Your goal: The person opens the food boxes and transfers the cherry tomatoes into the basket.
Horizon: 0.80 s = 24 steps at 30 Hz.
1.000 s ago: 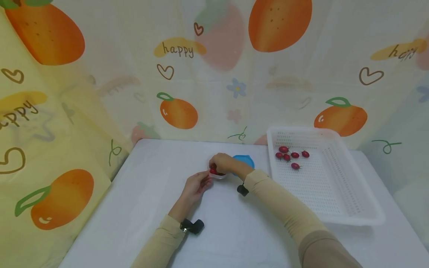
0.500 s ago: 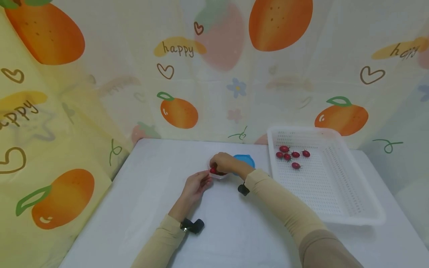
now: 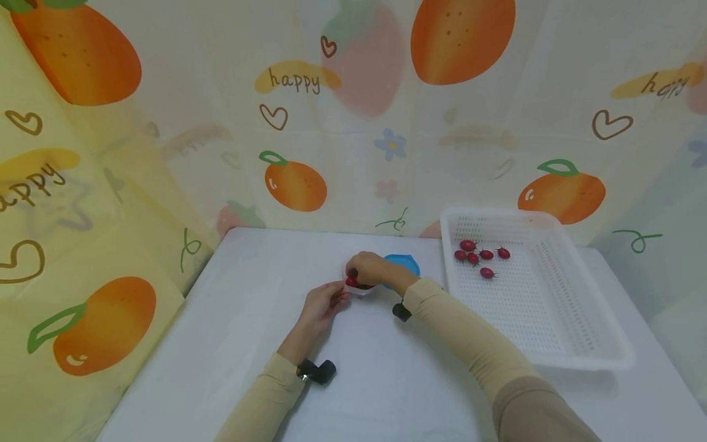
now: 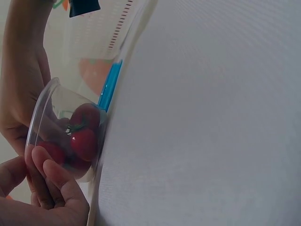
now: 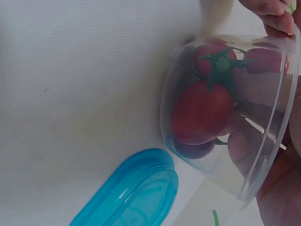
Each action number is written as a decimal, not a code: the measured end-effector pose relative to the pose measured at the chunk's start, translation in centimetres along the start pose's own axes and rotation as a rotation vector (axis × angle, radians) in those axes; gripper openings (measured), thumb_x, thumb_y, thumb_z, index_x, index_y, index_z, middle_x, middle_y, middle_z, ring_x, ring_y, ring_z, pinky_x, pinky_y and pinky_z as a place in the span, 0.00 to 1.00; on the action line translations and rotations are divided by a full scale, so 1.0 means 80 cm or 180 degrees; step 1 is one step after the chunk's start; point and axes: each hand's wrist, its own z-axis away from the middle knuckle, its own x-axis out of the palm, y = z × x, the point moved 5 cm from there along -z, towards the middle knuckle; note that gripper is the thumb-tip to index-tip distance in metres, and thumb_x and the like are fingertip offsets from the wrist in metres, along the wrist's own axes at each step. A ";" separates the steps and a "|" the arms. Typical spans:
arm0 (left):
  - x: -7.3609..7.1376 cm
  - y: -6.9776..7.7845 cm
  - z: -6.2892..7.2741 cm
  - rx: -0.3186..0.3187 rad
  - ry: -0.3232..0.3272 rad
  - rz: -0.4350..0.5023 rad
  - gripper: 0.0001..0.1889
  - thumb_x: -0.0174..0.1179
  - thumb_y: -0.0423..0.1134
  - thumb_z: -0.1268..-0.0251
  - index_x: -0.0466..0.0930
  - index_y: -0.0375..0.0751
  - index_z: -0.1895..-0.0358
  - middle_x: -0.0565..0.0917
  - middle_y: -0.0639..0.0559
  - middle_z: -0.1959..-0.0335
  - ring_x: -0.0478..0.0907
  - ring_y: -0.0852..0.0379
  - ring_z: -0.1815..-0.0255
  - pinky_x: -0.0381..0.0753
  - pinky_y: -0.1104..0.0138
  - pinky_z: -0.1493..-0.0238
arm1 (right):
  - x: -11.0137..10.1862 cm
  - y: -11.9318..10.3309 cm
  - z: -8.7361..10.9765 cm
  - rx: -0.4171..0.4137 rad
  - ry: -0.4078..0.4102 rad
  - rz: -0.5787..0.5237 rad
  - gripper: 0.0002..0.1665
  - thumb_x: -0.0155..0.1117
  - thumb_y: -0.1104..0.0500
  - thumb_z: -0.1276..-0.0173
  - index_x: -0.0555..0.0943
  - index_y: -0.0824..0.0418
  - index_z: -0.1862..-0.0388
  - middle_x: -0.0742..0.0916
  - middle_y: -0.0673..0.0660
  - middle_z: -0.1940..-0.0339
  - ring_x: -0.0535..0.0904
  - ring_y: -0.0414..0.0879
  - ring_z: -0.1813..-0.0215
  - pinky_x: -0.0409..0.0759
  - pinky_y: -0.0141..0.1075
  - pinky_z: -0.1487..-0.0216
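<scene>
A small clear plastic tub [image 3: 361, 292] stands on the white table, with several red cherry tomatoes [image 4: 84, 145] inside. My left hand [image 3: 320, 306] pinches the tub's near-left rim between thumb and fingers. From above, my right hand [image 3: 367, 269] reaches into the tub. Through the wall in the right wrist view, its finger and thumb close about the end of a large cherry tomato [image 5: 202, 113] with a green stem; the exact contact is partly blurred by the plastic. Just behind and right of the tub lies a blue lid [image 5: 129, 195], partly covered by my right wrist in the head view.
A white perforated basket [image 3: 519, 319] sits on the right of the table, with several cherry tomatoes [image 3: 473, 258] near its far-left corner. A fruit-printed curtain [image 3: 353, 147] hangs along the table's back and left sides.
</scene>
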 end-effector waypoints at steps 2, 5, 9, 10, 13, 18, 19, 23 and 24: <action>-0.001 0.000 0.001 -0.0019 0.0011 -0.0030 0.15 0.57 0.38 0.30 0.78 0.32 0.47 0.83 0.51 0.65 0.81 0.58 0.61 0.83 0.71 0.54 | 0.000 0.000 0.000 0.0019 0.0025 -0.0026 0.15 0.63 0.65 0.33 0.84 0.58 0.48 0.86 0.54 0.53 0.77 0.46 0.51 0.77 0.40 0.37; -0.002 0.001 0.002 -0.0034 0.0011 -0.0050 0.16 0.57 0.39 0.30 0.78 0.32 0.46 0.84 0.52 0.65 0.81 0.58 0.61 0.83 0.70 0.54 | -0.002 -0.001 -0.001 0.0010 0.0068 -0.0045 0.17 0.63 0.64 0.33 0.82 0.58 0.45 0.86 0.54 0.51 0.78 0.47 0.48 0.77 0.40 0.36; -0.002 0.003 0.003 -0.0012 0.0013 -0.0010 0.15 0.57 0.38 0.30 0.77 0.31 0.47 0.83 0.52 0.66 0.81 0.59 0.62 0.83 0.70 0.55 | -0.007 -0.003 -0.002 -0.0074 0.0177 -0.0046 0.18 0.66 0.64 0.35 0.82 0.59 0.46 0.87 0.54 0.50 0.80 0.47 0.47 0.77 0.40 0.37; -0.002 0.004 0.003 0.0001 0.0007 -0.0006 0.15 0.57 0.38 0.30 0.78 0.32 0.47 0.83 0.52 0.66 0.81 0.59 0.62 0.83 0.71 0.55 | -0.008 -0.003 -0.001 -0.0088 0.0206 -0.0038 0.18 0.66 0.64 0.35 0.83 0.59 0.46 0.87 0.54 0.50 0.80 0.47 0.47 0.78 0.40 0.38; -0.001 0.005 0.004 0.0077 -0.0063 0.0009 0.13 0.57 0.38 0.30 0.79 0.33 0.50 0.83 0.53 0.67 0.81 0.59 0.63 0.83 0.71 0.56 | -0.012 -0.003 0.001 -0.0050 0.0245 -0.0015 0.18 0.66 0.63 0.35 0.83 0.58 0.45 0.87 0.54 0.49 0.80 0.47 0.46 0.78 0.40 0.38; -0.001 0.003 0.005 0.0143 -0.0141 -0.0002 0.11 0.58 0.39 0.30 0.79 0.35 0.53 0.84 0.53 0.67 0.81 0.60 0.63 0.84 0.73 0.57 | -0.018 -0.003 0.005 0.0106 0.0298 0.0008 0.17 0.62 0.62 0.32 0.83 0.58 0.45 0.87 0.55 0.48 0.80 0.48 0.48 0.78 0.40 0.38; 0.000 0.003 0.005 0.0136 -0.0137 -0.0002 0.12 0.57 0.39 0.30 0.79 0.34 0.52 0.84 0.52 0.67 0.81 0.60 0.63 0.84 0.73 0.57 | -0.019 -0.003 0.005 0.0128 0.0295 0.0018 0.17 0.62 0.63 0.32 0.83 0.58 0.45 0.87 0.55 0.49 0.80 0.48 0.48 0.78 0.41 0.38; 0.002 0.003 0.005 0.0103 -0.0081 -0.0044 0.15 0.57 0.39 0.30 0.77 0.32 0.48 0.84 0.52 0.66 0.81 0.60 0.63 0.83 0.72 0.57 | -0.018 -0.004 0.007 0.0193 0.0131 0.0111 0.16 0.61 0.64 0.32 0.84 0.58 0.47 0.87 0.55 0.51 0.79 0.47 0.49 0.78 0.41 0.38; 0.002 0.003 0.005 0.0085 -0.0066 -0.0044 0.15 0.56 0.39 0.30 0.77 0.32 0.47 0.84 0.52 0.66 0.81 0.60 0.63 0.83 0.72 0.57 | -0.016 -0.004 0.007 0.0197 0.0086 0.0133 0.16 0.61 0.65 0.32 0.84 0.57 0.47 0.87 0.54 0.51 0.79 0.47 0.49 0.78 0.40 0.38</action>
